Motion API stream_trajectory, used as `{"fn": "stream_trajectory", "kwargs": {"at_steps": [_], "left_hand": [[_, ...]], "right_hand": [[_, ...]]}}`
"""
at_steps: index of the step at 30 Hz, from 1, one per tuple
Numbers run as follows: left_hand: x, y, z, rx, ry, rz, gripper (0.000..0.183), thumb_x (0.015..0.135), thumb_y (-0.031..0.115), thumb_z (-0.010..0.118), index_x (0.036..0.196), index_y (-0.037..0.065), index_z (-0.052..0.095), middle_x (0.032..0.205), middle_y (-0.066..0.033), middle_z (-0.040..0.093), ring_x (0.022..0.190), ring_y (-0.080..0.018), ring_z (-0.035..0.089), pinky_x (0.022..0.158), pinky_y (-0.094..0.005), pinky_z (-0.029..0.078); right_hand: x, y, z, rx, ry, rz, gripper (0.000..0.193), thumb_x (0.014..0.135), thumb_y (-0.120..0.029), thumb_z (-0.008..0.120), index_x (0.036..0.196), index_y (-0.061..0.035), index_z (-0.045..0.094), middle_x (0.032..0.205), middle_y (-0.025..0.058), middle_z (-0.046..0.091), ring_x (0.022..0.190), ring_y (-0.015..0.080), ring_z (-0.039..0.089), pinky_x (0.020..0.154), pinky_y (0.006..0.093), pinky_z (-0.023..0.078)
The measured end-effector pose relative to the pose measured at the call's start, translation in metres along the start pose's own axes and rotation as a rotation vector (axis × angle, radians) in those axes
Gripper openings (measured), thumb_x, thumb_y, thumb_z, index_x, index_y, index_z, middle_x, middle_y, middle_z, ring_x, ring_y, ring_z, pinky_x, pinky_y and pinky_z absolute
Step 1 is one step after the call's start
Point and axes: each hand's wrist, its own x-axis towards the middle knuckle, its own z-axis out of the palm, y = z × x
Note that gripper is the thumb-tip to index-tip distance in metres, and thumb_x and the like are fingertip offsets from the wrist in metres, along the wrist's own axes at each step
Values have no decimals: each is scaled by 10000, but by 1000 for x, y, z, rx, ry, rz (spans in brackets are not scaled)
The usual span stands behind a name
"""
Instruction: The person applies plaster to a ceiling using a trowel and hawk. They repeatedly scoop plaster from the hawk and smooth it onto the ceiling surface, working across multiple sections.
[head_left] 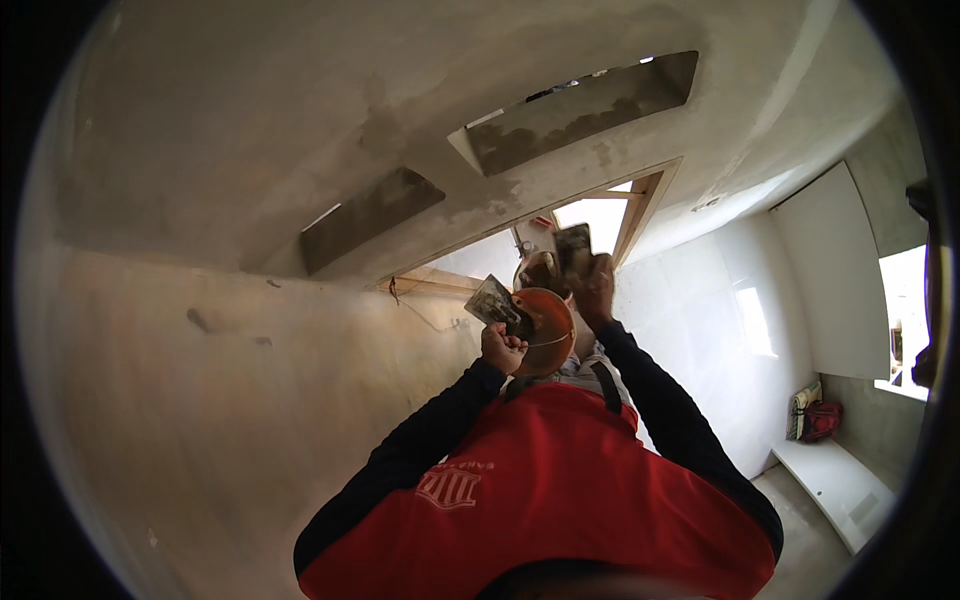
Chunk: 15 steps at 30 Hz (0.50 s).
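My left hand (503,349) is closed round the handle end of a broad scraper (490,300), whose flat rectangular blade is smeared with grey material and tilts up to the left. My right hand (597,292) grips a second flat blade tool (573,246), dark and smeared, raised upright a little farther away; its handle is mostly hidden by the fingers. Between and below the two tools is an orange bucket (560,348) close to my body, partly covered by the left scraper. I cannot make out what the bucket holds.
Beyond the orange bucket stands a round container (530,268), partly hidden. A wooden frame (645,210) edges a bright opening. The plastered wall (300,120) has two long recesses. At right are a white panel (828,270), a red bag (822,420) and a white board (830,485).
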Motion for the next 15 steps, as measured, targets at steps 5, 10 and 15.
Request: {"fn": "stream_trajectory", "kwargs": {"at_steps": [5,10,15], "left_hand": [[0,-16,7,14,36,1,340,857,217,614,627,189,365,586,-19,330,593,-208,415,825,-434,442],[-17,-31,21,91,-79,42,335,865,225,621,634,182,381,601,-17,341,597,-201,420,776,-419,444],[-20,-26,18,90,-134,42,318,866,219,626,653,185,392,617,-13,350,587,-198,420,740,-411,448]], "right_hand": [[-51,40,-48,-45,11,307,352,807,-159,719,1015,14,494,884,187,575,805,358,593,734,443,494],[-30,-8,-71,34,-10,75,358,809,-118,740,1057,1,512,931,159,586,815,287,586,729,406,498],[31,-137,-57,51,22,-447,517,796,-57,761,1255,7,531,1053,173,580,908,335,606,786,438,513]]}}
